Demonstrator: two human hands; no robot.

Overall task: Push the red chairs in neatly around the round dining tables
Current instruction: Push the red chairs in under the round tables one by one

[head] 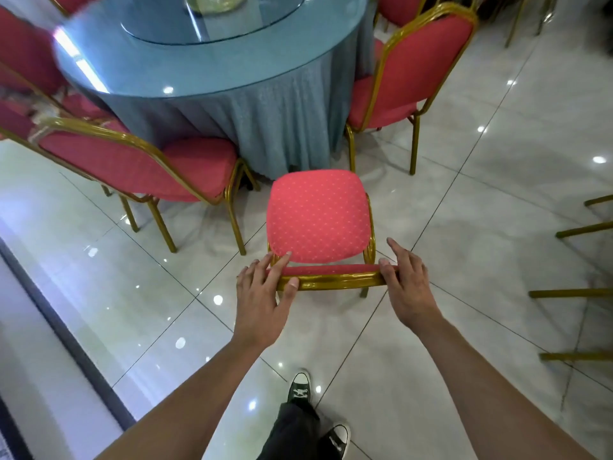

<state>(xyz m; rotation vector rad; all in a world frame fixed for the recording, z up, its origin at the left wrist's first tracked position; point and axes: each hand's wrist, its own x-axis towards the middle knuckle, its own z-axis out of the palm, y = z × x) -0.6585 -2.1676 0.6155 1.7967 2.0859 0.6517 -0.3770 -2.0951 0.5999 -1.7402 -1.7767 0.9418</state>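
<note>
A red chair (317, 215) with a gold frame stands straight ahead of me, its seat facing the round table (212, 74) draped in a blue-grey cloth. The seat's front edge is just short of the cloth. My left hand (263, 295) rests on the left end of the chair's gold top rail, thumb on the rail and fingers loosely over it. My right hand (406, 280) rests on the rail's right end, thumb on top and fingers spread.
Another red chair (146, 167) stands angled at the table's left, one more (408, 74) at its right. A glass turntable (212, 21) sits on the table. Gold chair legs (577, 293) show at the right edge. My feet (300, 390) stand on glossy white tiles.
</note>
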